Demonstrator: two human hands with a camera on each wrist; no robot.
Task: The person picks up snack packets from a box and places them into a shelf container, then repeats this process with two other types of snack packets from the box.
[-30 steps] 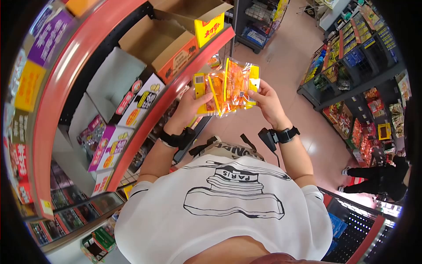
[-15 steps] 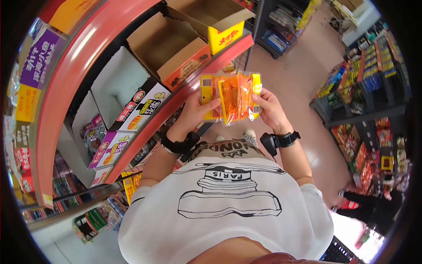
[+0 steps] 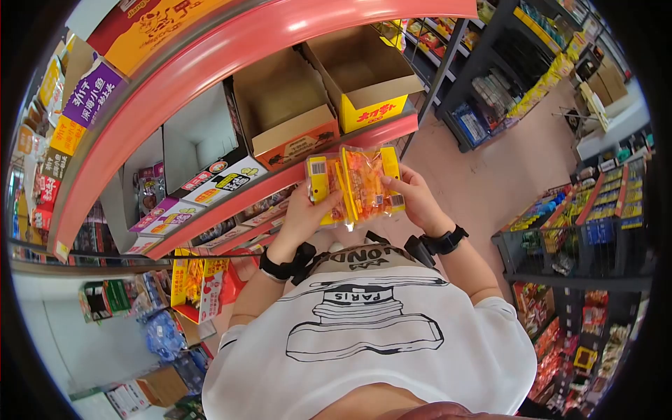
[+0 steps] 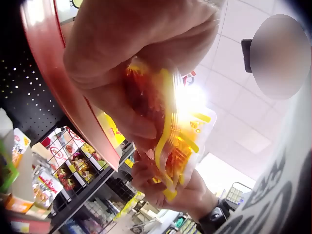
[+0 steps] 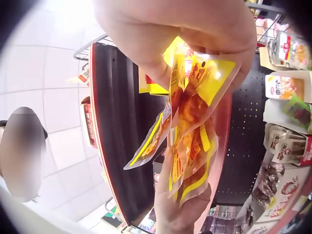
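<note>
Several clear-and-yellow snack packets (image 3: 367,189) with orange-red food inside are held between both hands in front of the shirt. My left hand (image 3: 302,218) grips their left side, its thumb lying across the front. At the opposite side my right hand (image 3: 421,203) pinches the yellow end between thumb and fingers. Seen from the left wrist, the packets (image 4: 178,158) overlap in an uneven stack. The right wrist view shows the packets (image 5: 195,122) spreading apart below the right hand (image 5: 195,24).
Just beyond the hands, a red-edged shelf (image 3: 413,124) bears open cardboard boxes: a yellow-fronted box (image 3: 374,112), an orange-fronted box (image 3: 294,145) and a white-fronted box (image 3: 224,183). A dark display rack (image 3: 560,241) stands at right. Pinkish floor (image 3: 465,182) runs between.
The head view has turned toward the shelf, so its boxes now lie more directly ahead of the hands. Both hands keep hold of the packets, whose angle and overlap have shifted.
</note>
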